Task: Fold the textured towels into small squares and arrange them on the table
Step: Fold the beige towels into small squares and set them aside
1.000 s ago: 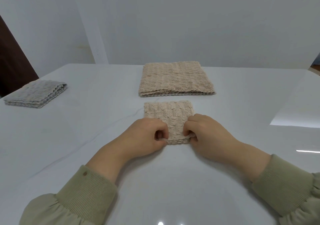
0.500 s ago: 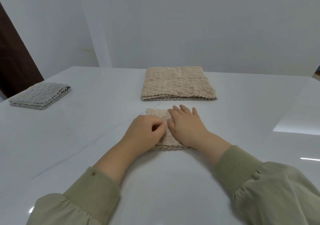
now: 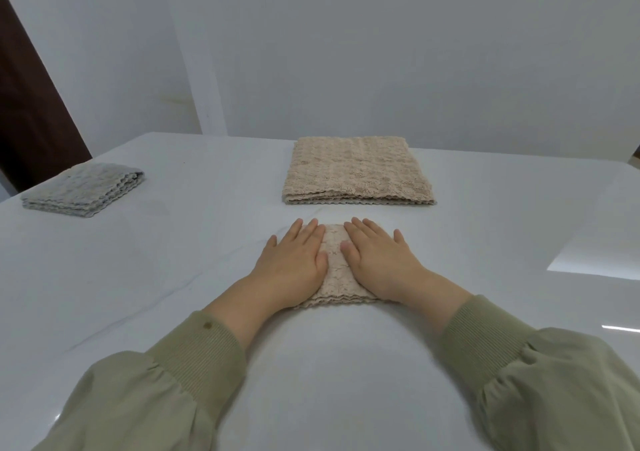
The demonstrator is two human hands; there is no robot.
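The fingers that pinched the near edge of the small folded beige textured towel [image 3: 337, 277] a second ago are now released. The left hand [image 3: 294, 263] and the right hand [image 3: 377, 260] lie flat, pressing it onto the white glossy tabletop [image 3: 173, 277], near the larger folded beige towel [image 3: 356, 173]. I judge this fold finished; the square only needs placing.

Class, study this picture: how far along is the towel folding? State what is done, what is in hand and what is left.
Done: the grey folded pile sits at the left of the table. In hand: the left hand and right hand press flat on a small beige square, which looks folded but not yet placed. Left: the larger beige stack behind it, probably awaiting folding.
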